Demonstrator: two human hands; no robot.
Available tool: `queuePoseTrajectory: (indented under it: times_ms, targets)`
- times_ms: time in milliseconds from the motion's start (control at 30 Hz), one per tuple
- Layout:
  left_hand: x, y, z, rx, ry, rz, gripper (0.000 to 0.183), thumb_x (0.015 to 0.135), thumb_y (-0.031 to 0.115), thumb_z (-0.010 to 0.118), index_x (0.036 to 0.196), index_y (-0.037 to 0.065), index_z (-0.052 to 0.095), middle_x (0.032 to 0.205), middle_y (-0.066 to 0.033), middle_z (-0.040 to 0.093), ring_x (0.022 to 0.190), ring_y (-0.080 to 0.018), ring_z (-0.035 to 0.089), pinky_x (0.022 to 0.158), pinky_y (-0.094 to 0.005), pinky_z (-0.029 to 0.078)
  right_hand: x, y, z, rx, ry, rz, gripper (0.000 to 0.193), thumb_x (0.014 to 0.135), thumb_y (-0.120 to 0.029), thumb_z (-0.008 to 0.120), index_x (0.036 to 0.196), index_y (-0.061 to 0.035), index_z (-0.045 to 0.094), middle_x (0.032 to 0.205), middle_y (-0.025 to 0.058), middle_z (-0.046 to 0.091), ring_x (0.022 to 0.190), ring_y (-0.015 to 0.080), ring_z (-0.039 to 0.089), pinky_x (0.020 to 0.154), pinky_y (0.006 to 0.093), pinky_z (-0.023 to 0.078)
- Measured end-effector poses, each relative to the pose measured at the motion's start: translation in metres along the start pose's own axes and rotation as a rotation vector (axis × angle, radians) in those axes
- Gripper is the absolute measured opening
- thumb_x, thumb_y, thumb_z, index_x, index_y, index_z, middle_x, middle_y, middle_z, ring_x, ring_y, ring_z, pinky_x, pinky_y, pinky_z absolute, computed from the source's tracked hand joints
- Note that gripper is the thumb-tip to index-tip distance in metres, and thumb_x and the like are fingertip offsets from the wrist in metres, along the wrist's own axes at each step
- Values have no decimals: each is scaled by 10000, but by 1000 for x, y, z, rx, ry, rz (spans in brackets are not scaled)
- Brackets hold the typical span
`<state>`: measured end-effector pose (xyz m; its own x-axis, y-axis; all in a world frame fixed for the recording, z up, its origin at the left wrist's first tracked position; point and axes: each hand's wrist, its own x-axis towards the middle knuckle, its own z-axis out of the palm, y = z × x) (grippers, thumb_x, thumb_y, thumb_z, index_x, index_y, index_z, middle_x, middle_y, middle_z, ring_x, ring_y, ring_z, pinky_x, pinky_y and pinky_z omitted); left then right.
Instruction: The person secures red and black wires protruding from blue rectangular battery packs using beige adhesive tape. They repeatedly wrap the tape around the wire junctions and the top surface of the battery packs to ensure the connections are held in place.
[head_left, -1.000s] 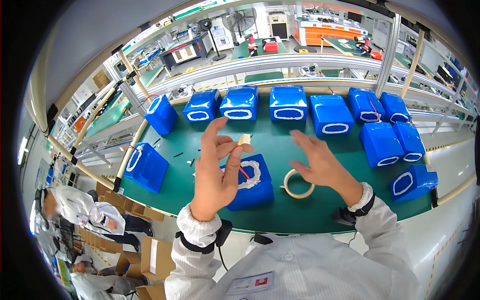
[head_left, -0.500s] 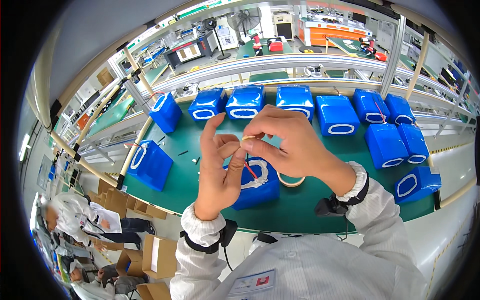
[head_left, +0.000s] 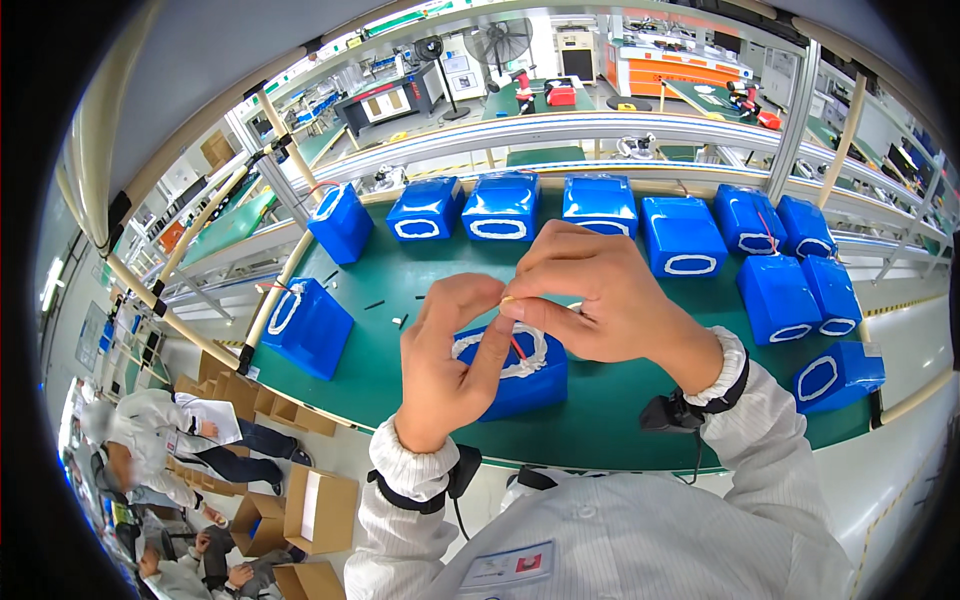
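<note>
My left hand (head_left: 450,350) and my right hand (head_left: 595,295) meet in a pinch, fingertip to fingertip, above a blue-wrapped battery pack (head_left: 530,395). A red wire (head_left: 518,347) rises from the white oval ring (head_left: 540,358) on that pack into my left fingers, which are closed around its upper end. Between my right thumb and forefinger is a small tan piece (head_left: 509,299), mostly covered by the fingertips, so I cannot tell its kind. The pack sits on the green tabletop (head_left: 620,400), its upper part partly hidden by my hands.
More blue packs with white oval rings line the back, such as one at the rear centre (head_left: 500,205); others stand at the left (head_left: 310,335) and right (head_left: 838,375). Small black bits (head_left: 375,304) lie left of my hands. Two people and open cardboard boxes (head_left: 320,510) are at lower left.
My left forefinger and other fingers, raised and spread before, have curled in toward the right fingertips. The joined hands are slightly lower in the picture, and the tape ring beside the pack is now mostly hidden.
</note>
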<state>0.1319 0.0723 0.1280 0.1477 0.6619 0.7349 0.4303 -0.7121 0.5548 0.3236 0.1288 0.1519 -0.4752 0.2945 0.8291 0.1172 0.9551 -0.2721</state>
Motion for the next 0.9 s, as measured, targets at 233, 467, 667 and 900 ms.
queuePoseTrajectory:
  times_ms: [233, 467, 667, 900]
  targets:
    - [0, -1, -2, -41, 10, 121, 125, 898, 8, 686, 1014, -13, 647, 1004, -169, 678, 853, -230, 692, 748, -310, 554, -3, -6, -4, -49, -2, -130, 40, 827, -67, 695, 854, -43, 679, 860, 53, 634, 804, 246, 582, 687, 365, 505]
    - [-2, -5, -3, -216, -36, 145, 132, 922, 47, 678, 1038, -3, 642, 1026, -170, 680, 860, -235, 691, 746, -311, 553, -2, -14, -8, -94, -17, -261, 144, 726, -12, 713, 860, -55, 683, 916, 40, 633, 783, 234, 572, 682, 361, 480]
    - [-1, -7, -3, -118, -8, 157, 231, 894, 44, 682, 1115, 0, 629, 1116, -167, 677, 1038, -283, 655, 889, -368, 516, -7, 2, -9, -122, 22, -265, 184, 769, -34, 723, 952, -37, 733, 1002, 98, 689, 809, 249, 621, 706, 355, 503]
    - [-38, -38, -26, -79, 68, -145, 302, 898, 59, 654, 1187, -4, 597, 1202, -149, 658, 1144, -268, 606, 1021, -387, 432, -29, 1, -26, 50, 114, 109, 399, 821, -139, 777, 1187, -23, 668, 1082, 109, 713, 860, 232, 671, 771, 355, 526]
